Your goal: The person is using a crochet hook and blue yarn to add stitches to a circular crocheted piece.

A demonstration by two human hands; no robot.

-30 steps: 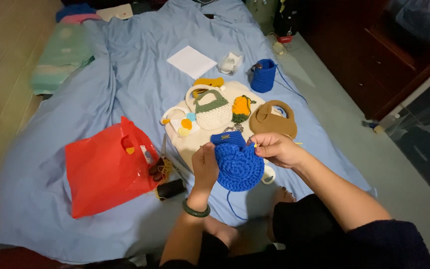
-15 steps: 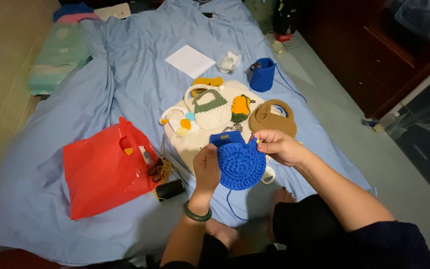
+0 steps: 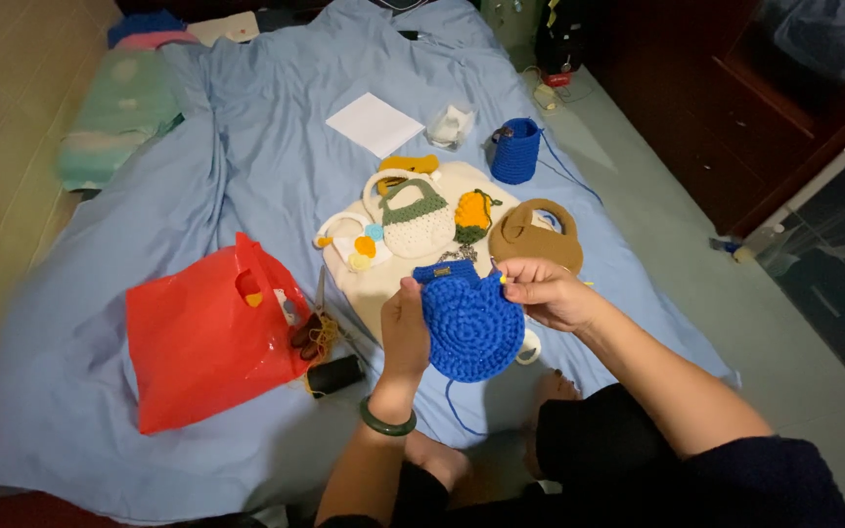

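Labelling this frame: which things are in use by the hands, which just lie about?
In use: round blue crochet piece, held by left hand and right hand.
Lying about: red plastic bag, brown crochet bag, white paper, blue crochet cup.

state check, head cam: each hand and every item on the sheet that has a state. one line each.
left hand: gripping the blue crochet piece's left edge
right hand: pinching its upper right edge
blue crochet piece: held up, flat face to camera, yarn tail hanging
red plastic bag: lying flat, handle hole up
blue crochet cup: upright
brown crochet bag: lying flat
white-and-green crochet bag: lying flat
white paper: flat, unfolded
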